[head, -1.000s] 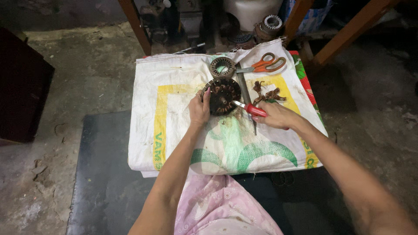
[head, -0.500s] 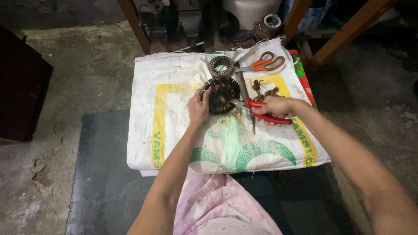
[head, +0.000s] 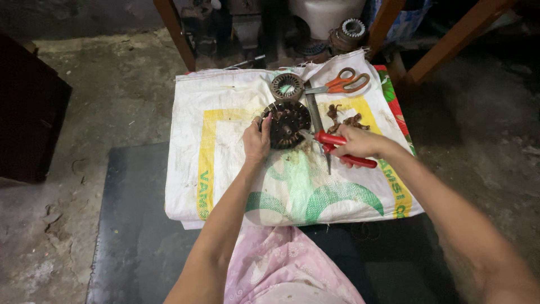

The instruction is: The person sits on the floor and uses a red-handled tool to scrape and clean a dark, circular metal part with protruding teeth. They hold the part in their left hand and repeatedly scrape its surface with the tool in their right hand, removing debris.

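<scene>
A dark round motor stator lies on a white woven sack spread over a low surface. My left hand grips the stator's left edge. My right hand is closed around red-handled pliers, whose metal jaws point left at the stator's right rim. A smaller ring-shaped stator sits just beyond the big one. A flat metal blade lies between the stator and my right hand.
Orange-handled scissors rest at the sack's far edge. A small heap of brown copper wire scraps lies to the right of the stator. Wooden legs and motor parts stand beyond. A dark mat covers the concrete floor.
My right hand with the pliers has shifted slightly down and right, with the handles now more visible. My left hand stays on the stator.
</scene>
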